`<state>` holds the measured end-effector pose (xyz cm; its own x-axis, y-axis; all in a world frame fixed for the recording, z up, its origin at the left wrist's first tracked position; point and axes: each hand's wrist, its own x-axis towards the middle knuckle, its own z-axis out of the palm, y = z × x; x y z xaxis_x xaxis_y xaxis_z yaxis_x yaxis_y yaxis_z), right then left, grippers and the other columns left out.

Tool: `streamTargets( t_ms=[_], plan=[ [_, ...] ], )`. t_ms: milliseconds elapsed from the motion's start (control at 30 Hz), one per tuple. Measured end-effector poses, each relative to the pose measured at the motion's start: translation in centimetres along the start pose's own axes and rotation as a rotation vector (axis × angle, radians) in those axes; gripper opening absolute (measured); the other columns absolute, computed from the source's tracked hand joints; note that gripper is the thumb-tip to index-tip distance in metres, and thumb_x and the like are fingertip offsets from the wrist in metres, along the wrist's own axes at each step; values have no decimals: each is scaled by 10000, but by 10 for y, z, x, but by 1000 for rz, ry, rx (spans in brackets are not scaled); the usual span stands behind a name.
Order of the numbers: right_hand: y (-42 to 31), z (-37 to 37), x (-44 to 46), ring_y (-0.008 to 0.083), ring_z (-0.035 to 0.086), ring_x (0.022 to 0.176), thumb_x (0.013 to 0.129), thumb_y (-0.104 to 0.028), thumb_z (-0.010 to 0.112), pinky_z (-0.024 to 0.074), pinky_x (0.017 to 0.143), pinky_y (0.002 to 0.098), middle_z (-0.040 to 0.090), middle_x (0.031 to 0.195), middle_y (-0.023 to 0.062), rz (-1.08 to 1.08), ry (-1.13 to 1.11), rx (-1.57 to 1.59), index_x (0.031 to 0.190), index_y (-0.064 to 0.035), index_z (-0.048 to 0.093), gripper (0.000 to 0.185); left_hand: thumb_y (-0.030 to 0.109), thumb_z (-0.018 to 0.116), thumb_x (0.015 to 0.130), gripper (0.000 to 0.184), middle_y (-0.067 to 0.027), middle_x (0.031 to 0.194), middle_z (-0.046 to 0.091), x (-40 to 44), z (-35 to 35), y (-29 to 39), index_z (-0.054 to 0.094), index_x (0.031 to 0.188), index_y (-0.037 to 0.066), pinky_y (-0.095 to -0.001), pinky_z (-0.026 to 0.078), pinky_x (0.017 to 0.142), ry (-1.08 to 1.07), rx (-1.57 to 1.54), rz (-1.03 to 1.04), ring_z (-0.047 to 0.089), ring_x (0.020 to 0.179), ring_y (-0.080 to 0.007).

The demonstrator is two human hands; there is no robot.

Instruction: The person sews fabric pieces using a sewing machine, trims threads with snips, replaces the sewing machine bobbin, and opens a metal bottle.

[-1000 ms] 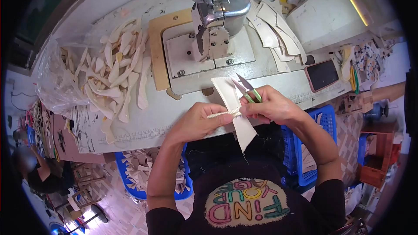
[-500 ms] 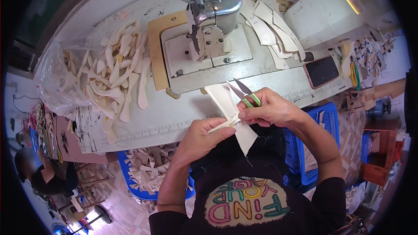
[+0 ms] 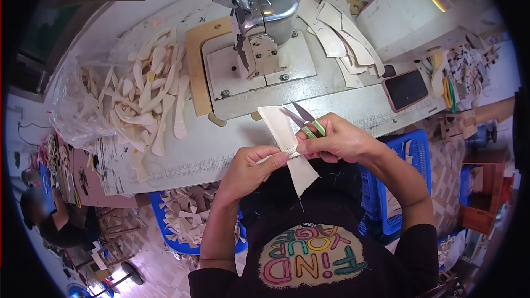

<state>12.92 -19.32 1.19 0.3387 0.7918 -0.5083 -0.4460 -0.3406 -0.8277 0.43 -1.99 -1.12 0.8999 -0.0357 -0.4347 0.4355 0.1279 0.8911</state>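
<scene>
Open blades crowd a pinched cream piece

The cream piece (image 3: 276, 124) is held over the front edge of the worktop (image 3: 176, 163), its upper end above the surface and its lower end hanging toward the lap. The left hand (image 3: 256, 168) pinches the ribbed band (image 3: 291, 153) that crosses the middle, thumb on top. The right hand (image 3: 337, 140) pinches close by at the same waist while also holding the green-handled snips (image 3: 309, 117), blades parted in a narrow V.

Those blades look like the main hazard: one tip lies over or right beside the upper corner of the piece – contact cannot be told – so a twist of the right wrist could nick the edge or its stitching. With its grip shared between snips and band, the right hand might pinch weakly, and the band could slip or bunch unevenly. If the left thumb eased, the waist might spread.

A loose thread (image 3: 301, 204) trails below the lower end over the dark shirt (image 3: 342, 226) – it could snag, and a pull there might loosen stitching or pucker the edge
</scene>
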Motion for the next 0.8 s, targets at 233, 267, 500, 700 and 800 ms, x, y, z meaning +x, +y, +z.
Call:
streamTargets(
  t_ms=[233, 267, 500, 700, 800],
  plan=[
    [-3, -2, -7, 32, 433, 490, 829, -161, 585, 321, 401, 173, 545, 651, 12, -69, -58, -117, 856, 0, 594, 164, 190, 573, 862, 243, -87, 668, 611, 1, 0, -1, 629, 883, -45, -206, 487, 553, -35, -128, 40, 593, 575, -120],
    [-2, -4, -7, 31, 431, 497, 834, -169, 581, 323, 407, 173, 545, 658, 9, -76, -64, -157, 871, -3, 593, 170, 187, 573, 861, 242, -97, 678, 617, 1, -2, -2, 628, 877, -49, -212, 494, 557, -51, -144, 27, 603, 586, -127],
    [2, -7, -7, 29, 423, 505, 850, -197, 562, 328, 417, 173, 541, 676, -3, -95, -86, -196, 882, -13, 587, 189, 179, 578, 856, 236, -102, 673, 618, 3, -3, -2, 627, 854, -52, -227, 502, 545, -66, -127, 22, 607, 583, -134],
    [4, -6, -6, 27, 420, 492, 832, -243, 600, 334, 416, 181, 527, 650, -16, -86, -77, -166, 857, -27, 600, 218, 158, 587, 848, 211, -94, 668, 614, 2, -4, 6, 629, 833, -48, -230, 512, 539, -99, -143, 8, 608, 582, -132],
    [1, -2, -7, 23, 407, 490, 807, -261, 637, 317, 417, 184, 502, 609, -37, -89, -60, -152, 786, -48, 600, 218, 149, 590, 844, 202, -92, 672, 614, 2, -6, 9, 628, 832, -50, -234, 519, 533, -143, -166, -9, 612, 590, -133]
  ],
)
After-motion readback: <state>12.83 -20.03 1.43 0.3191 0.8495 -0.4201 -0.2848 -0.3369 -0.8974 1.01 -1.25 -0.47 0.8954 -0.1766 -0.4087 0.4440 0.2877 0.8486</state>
